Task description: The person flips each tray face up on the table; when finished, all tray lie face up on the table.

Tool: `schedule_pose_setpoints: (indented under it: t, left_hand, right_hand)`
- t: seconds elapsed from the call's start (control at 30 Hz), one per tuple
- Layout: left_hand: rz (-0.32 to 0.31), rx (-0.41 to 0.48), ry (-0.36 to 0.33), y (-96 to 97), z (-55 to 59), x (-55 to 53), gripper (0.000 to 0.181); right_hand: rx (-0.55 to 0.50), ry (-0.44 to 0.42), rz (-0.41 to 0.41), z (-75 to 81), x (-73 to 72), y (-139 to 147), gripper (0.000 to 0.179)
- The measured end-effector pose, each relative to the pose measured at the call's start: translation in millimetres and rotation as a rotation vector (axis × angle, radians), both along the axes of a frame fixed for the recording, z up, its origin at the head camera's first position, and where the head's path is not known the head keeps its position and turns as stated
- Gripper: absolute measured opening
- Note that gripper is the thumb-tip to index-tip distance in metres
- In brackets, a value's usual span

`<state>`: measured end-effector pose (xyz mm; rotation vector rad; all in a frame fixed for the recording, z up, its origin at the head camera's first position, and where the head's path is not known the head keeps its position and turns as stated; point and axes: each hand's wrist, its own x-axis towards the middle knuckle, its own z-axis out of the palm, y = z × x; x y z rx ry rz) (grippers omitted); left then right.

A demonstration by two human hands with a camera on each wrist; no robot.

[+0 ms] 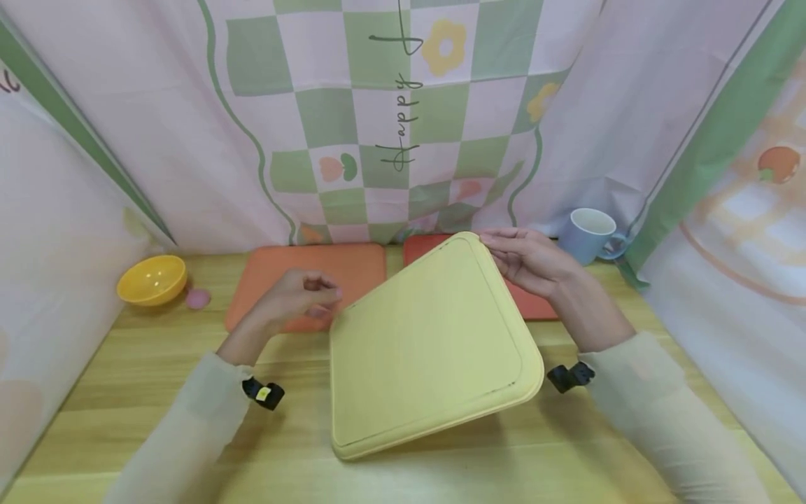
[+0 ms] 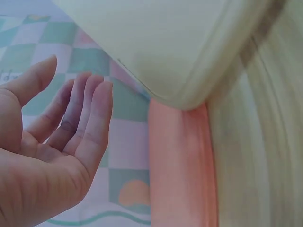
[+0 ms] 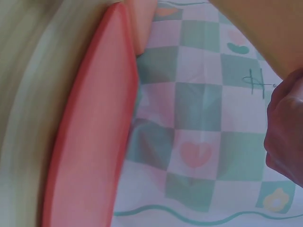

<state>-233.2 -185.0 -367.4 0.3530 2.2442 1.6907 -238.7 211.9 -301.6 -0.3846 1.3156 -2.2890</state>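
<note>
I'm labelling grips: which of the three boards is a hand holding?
The tilted yellow board: the right hand grips its corner, while the orange board and the red board lie flat on the table.

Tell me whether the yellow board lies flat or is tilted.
Tilted. The right hand pinches the yellow board by a corner, and its face slants above the table.

The front board is over the table. Behind it lie the left board, rear left, and the right board, rear right. Farther left of it: bowl and disc; behind right: mug; rearmost: cloth.
</note>
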Motion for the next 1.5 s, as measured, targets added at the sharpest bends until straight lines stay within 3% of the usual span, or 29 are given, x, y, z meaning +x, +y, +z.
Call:
schedule_pose_setpoints:
  t: [0.5,0.87,1.03,1.27,1.4,1.5]
  left_hand:
    - [0.042,0.094,0.095,34.5,35.1,1.6,0.030]
    - [0.062,0.031,0.300,80.2,85.6,20.0,0.037]
    - [0.078,-0.022,0.376,95.8,106.3,30.7,0.051]
    - [0.118,-0.058,0.403,106.0,125.8,40.3,0.061]
    - [0.135,-0.074,0.393,108.1,132.8,43.7,0.071]
    - [0.130,-0.038,0.373,108.7,136.0,44.7,0.074]
  right_hand:
    - [-0.032,0.031,-0.016,24.4,0.9,-31,0.024]
    - [-0.046,0.032,-0.071,40.3,1.5,-50,0.023]
    - [-0.065,0.048,-0.072,48.2,4.0,-60,0.024]
    - [-0.073,0.083,-0.053,60.4,8.9,-74,0.024]
    - [-0.068,0.075,-0.084,67.4,11.0,-83,0.024]
    - [-0.048,0.059,-0.127,71.7,12.5,-91,0.025]
